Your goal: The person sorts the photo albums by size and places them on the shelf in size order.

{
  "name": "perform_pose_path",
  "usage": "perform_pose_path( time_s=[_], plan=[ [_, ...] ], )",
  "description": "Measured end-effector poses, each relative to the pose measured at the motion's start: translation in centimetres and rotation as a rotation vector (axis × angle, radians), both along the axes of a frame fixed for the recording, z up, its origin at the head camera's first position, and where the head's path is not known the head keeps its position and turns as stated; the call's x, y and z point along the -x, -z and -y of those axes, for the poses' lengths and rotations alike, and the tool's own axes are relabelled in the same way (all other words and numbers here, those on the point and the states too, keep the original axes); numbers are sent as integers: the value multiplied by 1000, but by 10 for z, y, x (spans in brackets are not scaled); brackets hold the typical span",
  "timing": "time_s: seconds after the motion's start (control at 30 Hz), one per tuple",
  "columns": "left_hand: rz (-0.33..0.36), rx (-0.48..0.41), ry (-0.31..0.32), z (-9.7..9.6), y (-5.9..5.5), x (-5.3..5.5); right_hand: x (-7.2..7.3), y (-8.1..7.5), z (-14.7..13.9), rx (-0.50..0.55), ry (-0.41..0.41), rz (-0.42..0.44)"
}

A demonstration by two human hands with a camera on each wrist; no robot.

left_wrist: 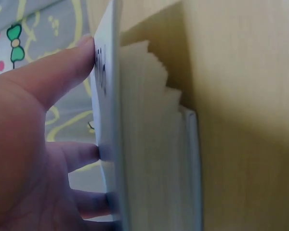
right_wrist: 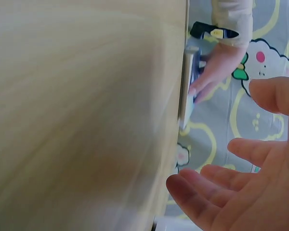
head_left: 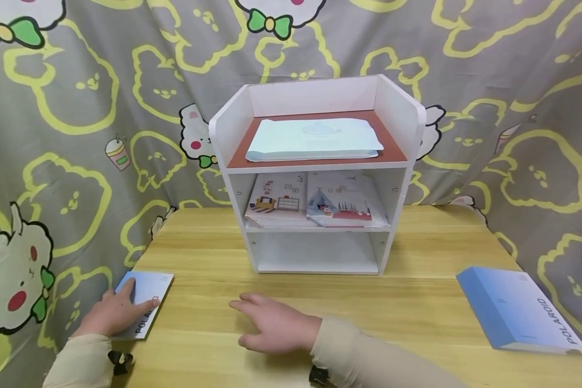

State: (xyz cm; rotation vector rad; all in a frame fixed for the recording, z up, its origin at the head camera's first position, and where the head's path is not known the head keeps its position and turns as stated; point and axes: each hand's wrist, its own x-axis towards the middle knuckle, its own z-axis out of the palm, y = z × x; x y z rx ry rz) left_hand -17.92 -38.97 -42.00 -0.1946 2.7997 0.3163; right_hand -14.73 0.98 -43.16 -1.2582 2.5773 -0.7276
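On the left side of the table lies a blue-and-white book (head_left: 151,288) marked POLAROID. My left hand (head_left: 109,312) rests on its cover with thumb and fingers spread. From the left wrist view, the thumb and fingertips (left_wrist: 105,204) touch the cover, and the uneven page edges (left_wrist: 149,144) show between the two covers. My right hand (head_left: 278,326) hovers over the middle of the table, fingers extended and holding nothing. A thicker blue POLAROID book (head_left: 519,312) lies at the right, apart from both hands.
A white three-level shelf (head_left: 397,188) stands at the back of the wooden table (head_left: 199,258). Its top level carries a pale, flat package (head_left: 315,141); two illustrated books (head_left: 277,200) lie on the middle level. Patterned grey curtain (head_left: 126,97) surrounds the table.
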Motion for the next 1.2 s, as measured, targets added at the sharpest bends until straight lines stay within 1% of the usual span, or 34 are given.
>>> perform_pose_path(
  time_s=[0.07,0.2,0.37,0.6,0.67,0.8,0.93,1.1,1.2],
  plan=[
    [-5,9,12,-7,1,-1,0,0,8,-8,-20,6],
    [-29,33,38,-26,2,-3,0,-1,21,-20,-54,26],
    [-74,66,73,-54,4,-6,1,-2,36,-31,-54,53],
    [-137,103,124,-93,9,-11,3,0,49,-94,-30,2],
    [-146,106,140,-104,10,-13,4,1,49,-114,-23,-8],
    [-166,117,190,-127,7,-18,6,3,46,-152,11,-16],
    [-179,136,241,-146,4,-23,4,4,39,-196,43,-66],
    [-185,134,294,-164,2,-30,0,1,25,-284,48,-149],
    [-189,123,316,-171,1,-33,-2,-2,15,-312,46,-182]
  ],
)
